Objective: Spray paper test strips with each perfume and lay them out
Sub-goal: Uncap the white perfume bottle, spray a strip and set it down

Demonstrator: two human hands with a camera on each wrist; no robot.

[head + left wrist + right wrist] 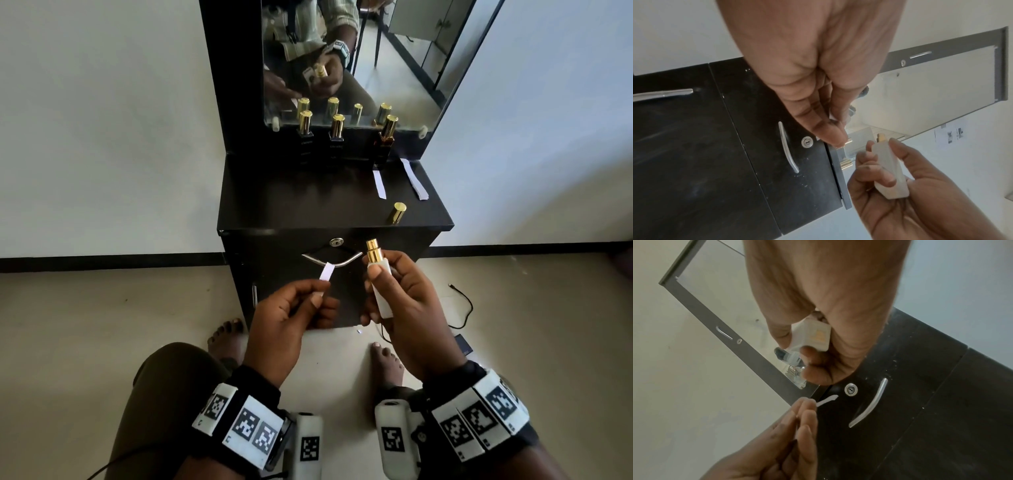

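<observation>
Head looks down; wrists look close along hands at cabinet [329, 205].

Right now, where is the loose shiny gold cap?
In the head view, the loose gold cap stands on the black dresser top, front right corner, near two white paper strips.

No lettering can be read: the print on the two black perfume bottles [306, 137] and the wall papers [953, 134] is too blurred.

A matt white bottle [381, 288] with a shiny gold metal nozzle [372, 249] is sitting in the fingers [376, 274]; beyond them, glossy black surface [308, 202], polished gold cap [397, 212].
</observation>
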